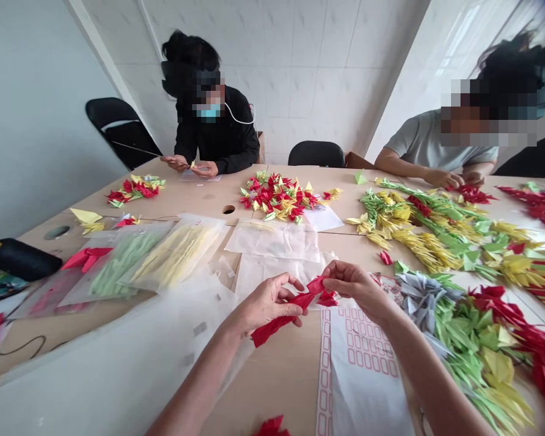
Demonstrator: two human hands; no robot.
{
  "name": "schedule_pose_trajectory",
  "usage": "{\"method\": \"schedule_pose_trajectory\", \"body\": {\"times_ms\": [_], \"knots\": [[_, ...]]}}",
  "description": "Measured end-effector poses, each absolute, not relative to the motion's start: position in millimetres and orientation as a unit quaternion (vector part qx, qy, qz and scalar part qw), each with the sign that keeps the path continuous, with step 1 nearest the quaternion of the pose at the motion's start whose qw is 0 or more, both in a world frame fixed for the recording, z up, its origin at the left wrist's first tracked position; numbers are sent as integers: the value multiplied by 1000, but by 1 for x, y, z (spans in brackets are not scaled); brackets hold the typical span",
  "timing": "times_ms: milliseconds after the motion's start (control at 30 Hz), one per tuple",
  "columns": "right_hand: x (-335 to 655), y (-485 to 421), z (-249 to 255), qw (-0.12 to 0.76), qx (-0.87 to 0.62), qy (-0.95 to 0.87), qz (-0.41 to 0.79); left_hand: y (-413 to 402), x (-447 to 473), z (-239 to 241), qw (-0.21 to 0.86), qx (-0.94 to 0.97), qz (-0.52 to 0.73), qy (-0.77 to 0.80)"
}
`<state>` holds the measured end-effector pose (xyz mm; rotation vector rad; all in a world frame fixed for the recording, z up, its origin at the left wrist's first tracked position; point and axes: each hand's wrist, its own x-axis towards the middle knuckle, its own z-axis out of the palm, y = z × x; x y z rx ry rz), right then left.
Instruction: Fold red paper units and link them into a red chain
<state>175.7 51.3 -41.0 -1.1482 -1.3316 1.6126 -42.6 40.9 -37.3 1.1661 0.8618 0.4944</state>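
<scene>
My left hand (267,303) is closed around a chain of red folded paper pieces (279,322) that trails down toward the table. My right hand (354,284) pinches another red folded piece (326,297) at the chain's upper end. Both hands hover just above the wooden table (281,375), over a sheet of white paper with a red grid (363,363). Right of my right arm lies a heap of green, yellow, grey and red folded strands (476,333).
Plastic bags of green and yellow paper pieces (158,257) lie at the left, empty bags (272,239) at centre. A pile of red, yellow and green pieces (279,197) sits mid-table. Two other people work at the far side. A black pouch (20,257) rests at the left edge.
</scene>
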Motion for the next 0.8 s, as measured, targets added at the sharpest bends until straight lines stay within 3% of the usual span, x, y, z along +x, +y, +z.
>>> {"method": "schedule_pose_trajectory", "body": {"times_ms": [500,800], "knots": [[176,50,-38,382,-458,-495,632,37,-42,-19,664,604,211,387],[176,49,-38,362,-448,-512,637,37,-47,-22,698,583,188,371]]}}
